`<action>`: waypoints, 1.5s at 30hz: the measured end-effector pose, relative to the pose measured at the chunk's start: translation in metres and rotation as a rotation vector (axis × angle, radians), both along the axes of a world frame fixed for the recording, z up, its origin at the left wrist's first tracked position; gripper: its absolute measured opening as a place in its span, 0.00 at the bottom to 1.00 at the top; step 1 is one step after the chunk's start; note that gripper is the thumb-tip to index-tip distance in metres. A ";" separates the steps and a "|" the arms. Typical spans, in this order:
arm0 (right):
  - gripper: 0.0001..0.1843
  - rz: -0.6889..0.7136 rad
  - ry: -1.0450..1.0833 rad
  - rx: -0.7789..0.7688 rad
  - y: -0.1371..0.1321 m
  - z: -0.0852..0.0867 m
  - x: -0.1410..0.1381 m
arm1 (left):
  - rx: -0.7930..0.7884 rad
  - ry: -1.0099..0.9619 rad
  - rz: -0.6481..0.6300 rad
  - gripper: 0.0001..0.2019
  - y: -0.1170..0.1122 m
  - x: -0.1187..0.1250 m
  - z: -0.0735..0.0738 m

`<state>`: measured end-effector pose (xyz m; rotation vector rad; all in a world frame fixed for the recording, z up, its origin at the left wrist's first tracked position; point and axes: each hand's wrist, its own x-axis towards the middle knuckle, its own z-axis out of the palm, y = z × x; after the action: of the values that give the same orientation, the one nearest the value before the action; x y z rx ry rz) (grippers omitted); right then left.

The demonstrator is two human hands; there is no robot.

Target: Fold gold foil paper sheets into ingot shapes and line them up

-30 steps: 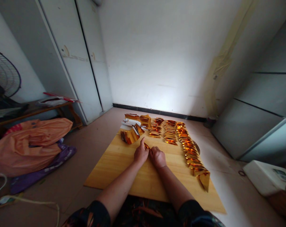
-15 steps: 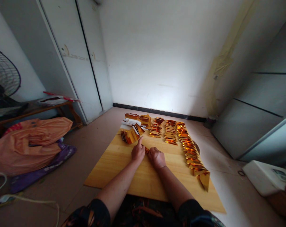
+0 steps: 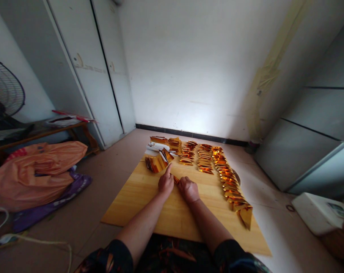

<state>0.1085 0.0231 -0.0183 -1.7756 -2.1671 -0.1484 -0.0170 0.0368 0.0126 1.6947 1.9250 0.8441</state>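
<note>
A small piece of gold foil paper lies on the wooden board, pinched between my two hands. My left hand is curled on its left side with the index finger stretched forward. My right hand is closed in a fist-like grip on its right side. Most of the paper is hidden by my fingers. Just beyond my left hand lies a loose stack of gold foil sheets.
Three rows of folded gold pieces run along the board's far and right side, down to its right edge. White paper and more gold stacks sit at the far left corner. Orange and purple bags lie left; a white box right.
My left hand slid slightly left and its index finger straightened forward; the gold paper is now more covered. My right hand has barely moved.
</note>
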 end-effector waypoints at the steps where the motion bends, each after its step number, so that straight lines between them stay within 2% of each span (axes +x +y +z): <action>1: 0.11 -0.004 0.001 -0.001 0.000 0.000 0.000 | -0.009 0.008 0.005 0.29 0.000 0.000 0.000; 7: 0.11 0.002 0.034 -0.002 -0.002 0.003 0.000 | -0.062 0.117 0.049 0.30 0.000 0.003 0.001; 16: 0.12 -0.008 0.093 0.017 -0.001 0.003 0.002 | -0.072 0.159 -0.018 0.37 -0.011 0.008 0.004; 24: 0.14 -0.022 0.109 0.042 -0.001 0.003 0.001 | -0.035 0.167 -0.054 0.37 -0.011 0.007 -0.005; 38: 0.14 -0.053 0.112 0.019 0.004 -0.003 0.003 | -0.044 0.149 -0.078 0.39 -0.008 0.007 -0.005; 45: 0.11 -0.022 0.307 0.035 -0.001 -0.001 0.007 | -0.053 0.036 -0.031 0.39 -0.006 0.009 -0.002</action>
<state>0.1160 0.0223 -0.0195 -1.6788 -1.9168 0.0763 -0.0080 0.0303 0.0110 1.7147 1.9221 0.7495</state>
